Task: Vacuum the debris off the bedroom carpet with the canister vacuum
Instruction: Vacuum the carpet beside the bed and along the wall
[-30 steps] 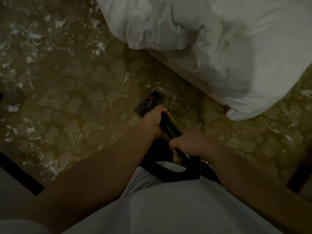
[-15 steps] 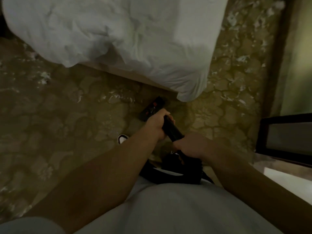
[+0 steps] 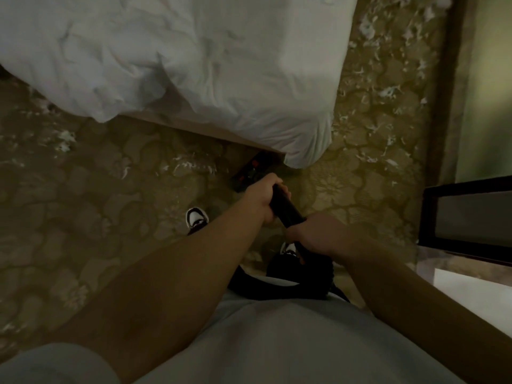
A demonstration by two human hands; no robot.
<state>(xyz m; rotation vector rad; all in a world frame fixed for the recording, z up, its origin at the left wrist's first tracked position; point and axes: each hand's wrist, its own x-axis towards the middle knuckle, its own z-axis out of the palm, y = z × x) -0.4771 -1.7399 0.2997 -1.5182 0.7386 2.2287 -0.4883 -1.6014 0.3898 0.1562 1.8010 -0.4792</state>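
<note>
Two hands hold one black wand [image 3: 286, 209]. The left hand [image 3: 261, 196] is wrapped round it further forward, fingers curled over the top. The right hand [image 3: 313, 236] is closed round it nearer the body, where the wand meets the one dark hose [image 3: 277, 286], which loops back across the person's lap. The wand slants away from the right hand, through the left, down to one black nozzle [image 3: 249, 173] with red marks. The nozzle sits on the carpet [image 3: 83, 212] just ahead of the left hand's knuckles, close to the near corner of the one bed [image 3: 199, 128]; whether it touches the bed cannot be told. One white duvet [image 3: 194, 65] hangs over that corner. The debris [image 3: 385, 92] is pale scraps, too many to count, in three loose patches: a thick strip on the carpet right of the bed, a thin scatter just left of the nozzle along the bed's near edge, and a cluster toward the carpet's left edge. Two shoes [image 3: 196, 218] show, one left of the left forearm and one tucked under the right hand. One dark frame [image 3: 471, 187] stands at the carpet's right edge.
</note>
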